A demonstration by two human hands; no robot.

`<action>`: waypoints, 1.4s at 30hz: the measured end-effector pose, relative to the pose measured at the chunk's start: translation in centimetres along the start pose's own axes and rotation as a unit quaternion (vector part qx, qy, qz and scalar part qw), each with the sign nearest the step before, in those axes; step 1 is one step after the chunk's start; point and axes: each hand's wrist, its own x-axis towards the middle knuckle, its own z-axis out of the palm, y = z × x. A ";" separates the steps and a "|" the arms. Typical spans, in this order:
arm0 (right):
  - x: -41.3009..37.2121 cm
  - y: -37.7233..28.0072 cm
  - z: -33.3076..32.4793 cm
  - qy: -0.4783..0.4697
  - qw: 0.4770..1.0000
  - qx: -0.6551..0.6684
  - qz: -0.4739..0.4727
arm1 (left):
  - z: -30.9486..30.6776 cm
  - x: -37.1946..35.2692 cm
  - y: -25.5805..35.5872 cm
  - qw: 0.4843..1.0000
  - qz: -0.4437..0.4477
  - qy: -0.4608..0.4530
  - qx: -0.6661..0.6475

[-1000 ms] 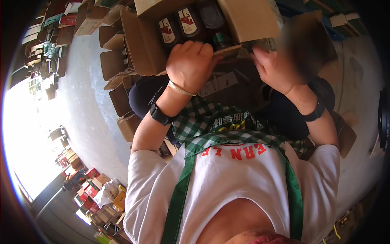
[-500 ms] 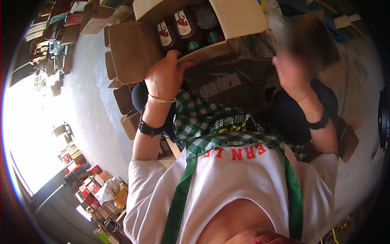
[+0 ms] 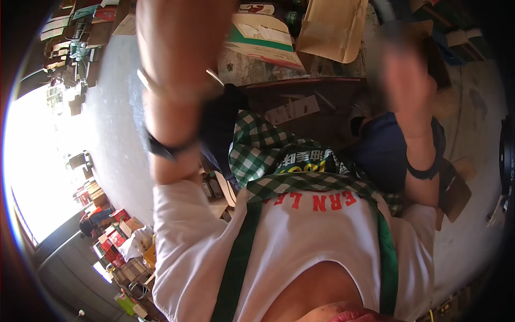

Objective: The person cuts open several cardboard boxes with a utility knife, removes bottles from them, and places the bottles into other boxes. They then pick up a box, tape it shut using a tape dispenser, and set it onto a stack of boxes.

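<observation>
My left hand is large and smeared at the top left, its fingers past the upper edge of the view; whether they hold anything is hidden. Beside it lies an open cardboard box with a green-striped outer flap and a plain brown flap. Dark bottles with white labels show inside, partly cut off by the frame. My right hand is raised at the right, apart from the brown flap. Its fingers are blurred, and a dark smear covers the area above them.
The box stands on a worn, stained surface. A white paper piece lies lower, beyond the green checked apron. Cartons are stacked at the left near a bright opening, and another open carton is at the right.
My left hand has left the box edge and risen toward the camera. The box now sits farther up and is turned, showing its green-striped side. My right hand has moved slightly right.
</observation>
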 end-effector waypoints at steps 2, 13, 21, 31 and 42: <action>-0.7 -1.0 1.3 -0.036 0.994 -0.068 -0.074 | 0.7 2.5 -6.3 0.972 -0.032 -0.224 -0.063; -1.9 -1.6 6.2 -0.112 0.962 -0.166 -0.184 | 8.5 -6.0 -8.5 0.965 0.170 -0.153 0.130; -1.7 -1.5 6.3 -0.118 0.960 -0.171 -0.187 | 9.3 -6.3 -7.6 0.975 0.141 -0.077 0.151; -0.7 -1.1 6.4 -0.133 0.940 -0.259 -0.179 | 9.9 -8.9 -5.7 0.987 0.097 -0.034 0.124; -0.6 0.1 6.0 -0.138 0.940 -0.255 -0.180 | 9.9 -8.5 -6.2 0.986 0.133 0.000 0.099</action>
